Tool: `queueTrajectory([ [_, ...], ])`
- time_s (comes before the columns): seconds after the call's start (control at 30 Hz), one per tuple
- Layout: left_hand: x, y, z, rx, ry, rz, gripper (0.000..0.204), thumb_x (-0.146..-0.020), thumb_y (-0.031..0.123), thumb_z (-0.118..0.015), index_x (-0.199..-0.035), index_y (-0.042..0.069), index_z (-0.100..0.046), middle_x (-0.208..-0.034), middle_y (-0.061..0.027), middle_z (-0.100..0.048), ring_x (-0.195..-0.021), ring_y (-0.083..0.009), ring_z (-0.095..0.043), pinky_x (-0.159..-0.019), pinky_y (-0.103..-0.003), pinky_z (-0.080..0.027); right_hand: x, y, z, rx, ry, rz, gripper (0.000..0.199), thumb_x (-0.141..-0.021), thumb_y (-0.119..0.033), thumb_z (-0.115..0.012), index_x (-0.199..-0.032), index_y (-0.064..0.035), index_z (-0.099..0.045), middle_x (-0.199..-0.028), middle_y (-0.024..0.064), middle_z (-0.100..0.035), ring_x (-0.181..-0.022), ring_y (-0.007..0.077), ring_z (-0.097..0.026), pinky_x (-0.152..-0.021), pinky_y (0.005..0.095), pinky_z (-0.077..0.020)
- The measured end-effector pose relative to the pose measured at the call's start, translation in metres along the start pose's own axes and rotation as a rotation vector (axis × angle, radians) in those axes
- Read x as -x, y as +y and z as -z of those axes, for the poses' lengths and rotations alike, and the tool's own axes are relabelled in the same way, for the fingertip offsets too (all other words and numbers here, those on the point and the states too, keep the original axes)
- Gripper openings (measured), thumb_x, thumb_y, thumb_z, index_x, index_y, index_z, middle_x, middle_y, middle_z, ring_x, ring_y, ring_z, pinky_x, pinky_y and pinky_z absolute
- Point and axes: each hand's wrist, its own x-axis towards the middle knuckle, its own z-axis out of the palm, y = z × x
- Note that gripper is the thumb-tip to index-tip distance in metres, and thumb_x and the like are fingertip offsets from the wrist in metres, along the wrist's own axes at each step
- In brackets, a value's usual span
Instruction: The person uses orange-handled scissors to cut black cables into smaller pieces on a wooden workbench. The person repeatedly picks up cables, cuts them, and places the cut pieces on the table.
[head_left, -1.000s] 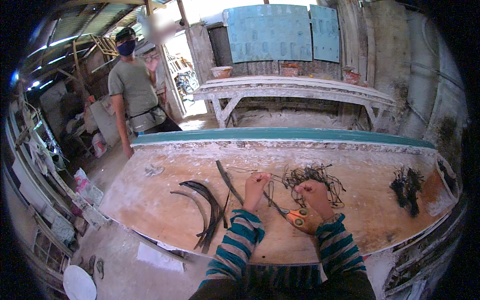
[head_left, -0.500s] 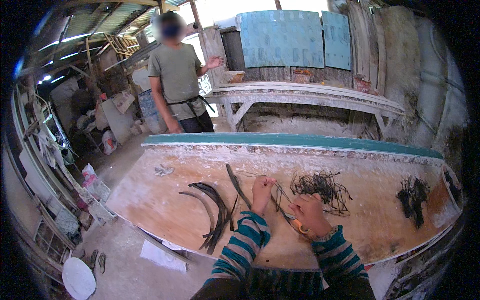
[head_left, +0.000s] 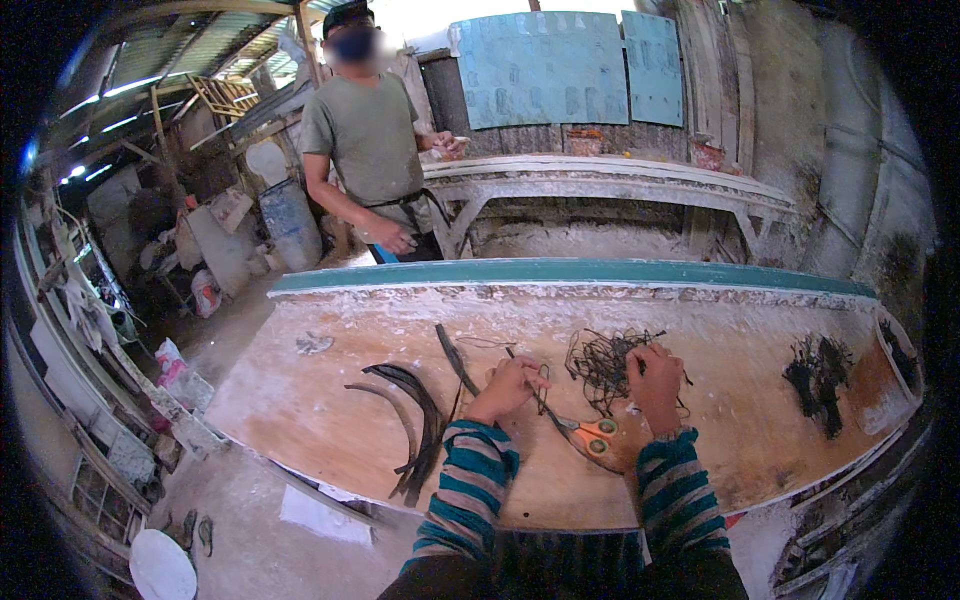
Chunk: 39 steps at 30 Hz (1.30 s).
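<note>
My left hand point(head_left: 508, 388) is closed over the middle of the board, its fingertips pinching a thin black strand point(head_left: 541, 398). At the right edge of a tangle of thin black strands point(head_left: 595, 365), my right hand point(head_left: 656, 382) has its fingers curled down; what they hold, if anything, is hidden. Scissors with orange handles point(head_left: 598, 436) lie between my forearms, blades toward my left hand. Left of that hand, several curved black rubber-like strips point(head_left: 432, 425) lie bunched, and a straighter black strip point(head_left: 452, 352) lies just beyond it.
The wooden work board point(head_left: 300, 400) has a raised green edge point(head_left: 560, 272) along its far side. A second dark bundle point(head_left: 820, 385) lies at its right end. Beyond the far edge stands a person point(head_left: 365, 140), in front of a whitish bench point(head_left: 610, 180). A white round lid-like object point(head_left: 163, 560) is on the floor.
My right hand has moved up and right, away from my left hand, to the tangle, uncovering the scissors. My left hand has shifted slightly left and lower. The person opposite has lowered their face and shifted their arms.
</note>
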Motion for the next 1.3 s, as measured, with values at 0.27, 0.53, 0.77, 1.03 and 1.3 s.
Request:
queueTrajectory([
  [0.27,0.009,0.004,-0.001,-0.015,-0.148,0.125,0.027,-0.061,0.011,-0.067,-0.082,0.026,-0.071,-0.116,0.0004,-0.05,-0.113,-0.0258,-0.037,-0.092,-0.044,-0.024,-0.001,-0.012,0.002,-0.048,0.013,0.011,0.009,-0.074,-0.018,-0.063,-0.082,-0.0128,-0.065,-0.084,0.0039,-0.058,-0.083,0.0251,-0.054,-0.074,0.0398,-0.0369],
  [0.53,0.01,0.025,0.0,-0.195,-0.061,0.046,0.013,-0.065,0.014,-0.067,-0.075,0.022,-0.068,-0.108,-0.0003,-0.053,-0.109,-0.0242,-0.04,-0.089,-0.044,-0.024,0.015,-0.043,0.0,-0.206,-0.276,0.219,0.013,-0.073,-0.023,-0.064,-0.081,-0.0126,-0.066,-0.079,0.0044,-0.059,-0.082,0.0252,-0.054,-0.072,0.0414,-0.038],
  [0.77,-0.002,0.025,0.001,-0.023,0.248,-0.073,0.005,-0.073,0.015,-0.064,-0.078,0.016,-0.064,-0.086,-0.0031,-0.061,-0.092,-0.0222,-0.053,-0.088,-0.04,-0.026,0.022,-0.046,-0.006,-0.603,-0.728,-0.175,0.031,-0.081,-0.035,-0.06,-0.087,-0.0049,-0.065,-0.07,0.0101,-0.061,-0.062,0.0205,-0.055,-0.058,0.0334,-0.0415],
  [1.03,-0.005,0.038,0.018,0.039,0.49,-0.043,0.01,-0.077,0.008,-0.061,-0.085,0.001,-0.062,-0.08,-0.0133,-0.064,-0.071,-0.0257,-0.062,-0.065,-0.032,-0.048,0.012,-0.024,-0.011,-0.779,-0.518,-0.282,0.032,-0.089,-0.032,-0.051,-0.074,-0.004,-0.057,-0.061,-0.0041,-0.047,-0.054,0.0048,-0.041,-0.05,0.0201,-0.0337],
  [1.3,-0.005,0.037,0.015,0.11,0.557,-0.085,0.011,-0.077,0.009,-0.063,-0.085,0.002,-0.062,-0.075,-0.0138,-0.063,-0.064,-0.0248,-0.061,-0.058,-0.032,-0.046,-0.004,-0.005,0.003,-1.29,-0.583,-0.596,0.028,-0.092,-0.031,-0.047,-0.076,-0.0079,-0.049,-0.058,-0.0045,-0.039,-0.052,0.0051,-0.036,-0.049,0.0202,-0.0302],
])
